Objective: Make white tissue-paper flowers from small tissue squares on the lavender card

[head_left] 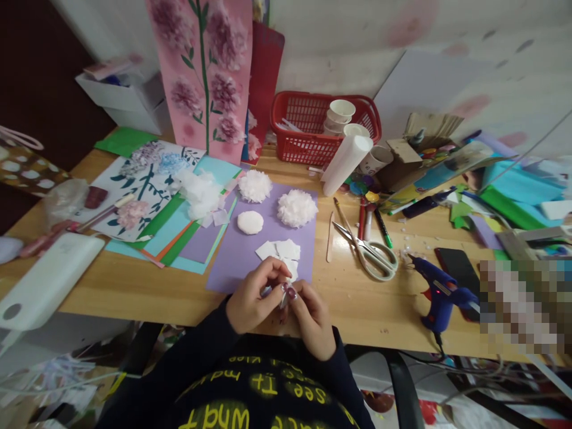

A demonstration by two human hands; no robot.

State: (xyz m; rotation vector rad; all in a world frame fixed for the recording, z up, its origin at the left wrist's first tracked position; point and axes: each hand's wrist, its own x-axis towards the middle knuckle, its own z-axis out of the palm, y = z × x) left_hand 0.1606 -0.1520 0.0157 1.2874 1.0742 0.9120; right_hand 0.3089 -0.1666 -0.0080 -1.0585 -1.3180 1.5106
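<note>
My left hand [254,298] and my right hand [313,316] meet at the front edge of the purple sheet [223,268]. Their fingertips are closed together on a small white paper piece [285,298], mostly hidden by the fingers. Just beyond them, several cut white paper pieces [279,249] lie loosely spread on the purple sheet. Behind these is a flat white scalloped round [250,222]. Two fluffy white paper flowers, one at the left [254,186] and one at the right [297,208], sit at the sheet's far side.
To the right lie scissors [378,259], pens [384,229], a blue glue gun [435,295] and a dark phone [456,268]. A red basket [304,146] with paper cups stands behind. Coloured sheets [179,250] and a white device [53,277] are at the left.
</note>
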